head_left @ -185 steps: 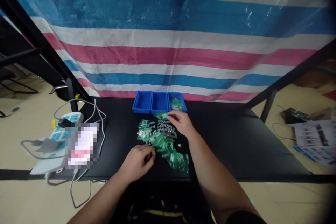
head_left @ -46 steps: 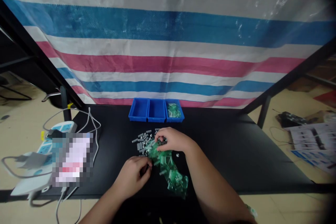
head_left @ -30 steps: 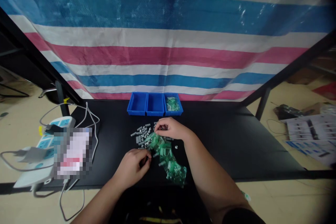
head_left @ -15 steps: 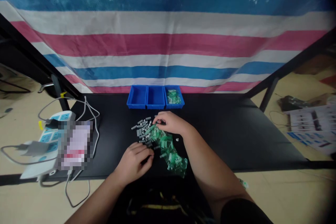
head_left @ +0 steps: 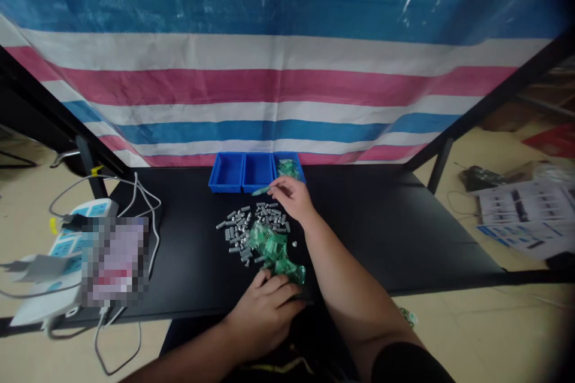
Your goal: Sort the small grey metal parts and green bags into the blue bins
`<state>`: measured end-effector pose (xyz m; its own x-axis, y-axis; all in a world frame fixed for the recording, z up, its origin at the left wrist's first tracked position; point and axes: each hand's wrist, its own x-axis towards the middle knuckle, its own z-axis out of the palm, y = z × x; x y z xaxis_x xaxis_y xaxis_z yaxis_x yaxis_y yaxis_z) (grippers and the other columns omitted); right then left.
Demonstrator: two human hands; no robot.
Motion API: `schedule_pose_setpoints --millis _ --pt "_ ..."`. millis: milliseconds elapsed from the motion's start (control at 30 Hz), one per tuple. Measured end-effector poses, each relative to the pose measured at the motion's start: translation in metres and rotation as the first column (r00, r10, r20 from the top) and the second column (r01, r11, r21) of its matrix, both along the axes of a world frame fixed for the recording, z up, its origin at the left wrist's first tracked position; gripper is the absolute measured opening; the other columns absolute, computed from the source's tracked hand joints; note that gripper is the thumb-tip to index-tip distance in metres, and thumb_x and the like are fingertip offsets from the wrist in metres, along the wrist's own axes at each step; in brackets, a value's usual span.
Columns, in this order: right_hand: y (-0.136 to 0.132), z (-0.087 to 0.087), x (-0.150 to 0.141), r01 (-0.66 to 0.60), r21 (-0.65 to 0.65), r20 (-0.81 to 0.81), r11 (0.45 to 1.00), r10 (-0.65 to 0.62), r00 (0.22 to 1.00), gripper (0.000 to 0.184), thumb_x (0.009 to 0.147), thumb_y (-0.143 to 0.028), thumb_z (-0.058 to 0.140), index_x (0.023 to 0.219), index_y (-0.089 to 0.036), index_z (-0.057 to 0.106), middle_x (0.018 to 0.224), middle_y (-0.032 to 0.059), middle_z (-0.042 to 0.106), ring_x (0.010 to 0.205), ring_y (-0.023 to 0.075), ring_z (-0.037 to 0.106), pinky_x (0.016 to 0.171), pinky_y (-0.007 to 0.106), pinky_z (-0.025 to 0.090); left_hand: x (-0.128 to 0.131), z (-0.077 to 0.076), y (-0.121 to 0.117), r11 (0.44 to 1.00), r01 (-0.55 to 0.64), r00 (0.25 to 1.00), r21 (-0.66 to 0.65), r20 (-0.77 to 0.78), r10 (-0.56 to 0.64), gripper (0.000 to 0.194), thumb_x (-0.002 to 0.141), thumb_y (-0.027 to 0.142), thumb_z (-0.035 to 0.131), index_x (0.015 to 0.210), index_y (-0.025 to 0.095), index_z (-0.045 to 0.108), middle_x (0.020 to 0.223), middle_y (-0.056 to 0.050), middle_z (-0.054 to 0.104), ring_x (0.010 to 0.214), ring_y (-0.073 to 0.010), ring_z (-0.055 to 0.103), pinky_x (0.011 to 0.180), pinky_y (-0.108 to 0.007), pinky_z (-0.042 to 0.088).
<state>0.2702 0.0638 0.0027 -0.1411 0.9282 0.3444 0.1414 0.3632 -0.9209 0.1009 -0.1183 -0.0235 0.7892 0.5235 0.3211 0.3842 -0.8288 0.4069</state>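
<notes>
Far to the left of the row of 3 blue plastic bins (head_left: 257,172), on the floor, lies a white power strip (head_left: 78,233) with white cables (head_left: 146,215), and a pixelated patch (head_left: 114,261) hides the thing beside it. These stand next to the black table (head_left: 381,239), and the bins sit at its back edge.

Below the bins, a little to the left, lies a loose pile of grey metal bolts (head_left: 247,230); I cannot tell their exact kind. Touching this pile on its right side, a heap of small green plastic bags (head_left: 274,251) lies directly below the bins, and 1 single small metal piece (head_left: 294,244) lies just beside it.

The left hand (head_left: 265,323) is far below the bins at the near table edge, palm down, with the fingers half curled and its fingertips close to the heap. I cannot tell if it has hold of something.

The right hand (head_left: 290,198) is just below the 3rd bin, nearly closed, and pinches 1 narrow green bag (head_left: 261,191) between thumb and finger. The 3rd bin, on the right of the row, holds more green bags (head_left: 288,169).

Far to the right of the bins, printed papers (head_left: 523,218) lie on the floor.
</notes>
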Motion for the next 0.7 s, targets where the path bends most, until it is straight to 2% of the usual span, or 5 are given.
schedule_pose_setpoints --millis 133,233,333,433,700 --pt "0.010 0.001 0.014 0.355 0.125 -0.144 0.926 -0.337 0.930 0.021 0.092 -0.039 0.060 0.101 -0.020 0.066 0.093 0.0076 0.072 0.084 0.0208 0.070 0.073 0.033 0.055 -0.001 -0.002 -0.001 0.996 -0.086 0.996 -0.010 0.033 0.086 0.031 0.094 0.023 0.059 0.124 0.028 0.064 0.125 -0.003 0.070 0.119 -0.0230 0.057 0.105 -0.043 0.031" --pt "0.015 0.002 0.027 0.456 0.198 0.061 0.868 -0.475 0.878 0.023 0.087 -0.030 0.063 0.107 -0.020 0.070 0.096 0.0077 0.069 0.084 0.0210 0.066 0.077 0.034 0.054 -0.001 -0.003 -0.001 0.994 -0.103 0.993 -0.028 0.062 0.105 0.032 0.093 0.022 0.060 0.124 0.029 0.064 0.123 -0.002 0.071 0.120 -0.0236 0.057 0.106 -0.045 0.030" --pt "0.017 0.000 0.035 0.489 0.282 0.289 0.825 -0.559 0.777 0.025 0.081 -0.020 0.063 0.102 -0.020 0.075 0.099 0.0082 0.066 0.087 0.0222 0.062 0.083 0.036 0.052 -0.001 -0.002 -0.001 0.991 -0.124 0.988 -0.051 0.092 0.128 0.029 0.092 0.023 0.061 0.120 0.028 0.065 0.120 -0.003 0.072 0.119 -0.0243 0.058 0.107 -0.047 0.028" --pt "0.018 -0.002 0.036 0.503 0.327 0.369 0.800 -0.599 0.711 0.020 0.080 -0.017 0.061 0.094 -0.020 0.076 0.099 0.0077 0.066 0.088 0.0229 0.061 0.087 0.037 0.050 0.000 0.000 -0.001 0.990 -0.133 0.984 -0.053 0.113 0.138 0.020 0.092 0.023 0.062 0.112 0.026 0.067 0.113 -0.003 0.073 0.114 -0.0242 0.059 0.106 -0.048 0.030" --pt "0.018 0.002 0.036 0.455 0.334 0.379 0.825 -0.560 0.737 0.013 0.081 -0.015 0.060 0.083 -0.022 0.071 0.086 0.0042 0.068 0.084 0.0224 0.062 0.081 0.035 0.048 0.000 -0.005 0.004 0.991 -0.130 0.973 -0.024 0.188 0.132 0.017 0.097 0.010 0.053 0.103 0.020 0.065 0.100 -0.004 0.071 0.100 -0.0200 0.060 0.093 -0.039 0.044"
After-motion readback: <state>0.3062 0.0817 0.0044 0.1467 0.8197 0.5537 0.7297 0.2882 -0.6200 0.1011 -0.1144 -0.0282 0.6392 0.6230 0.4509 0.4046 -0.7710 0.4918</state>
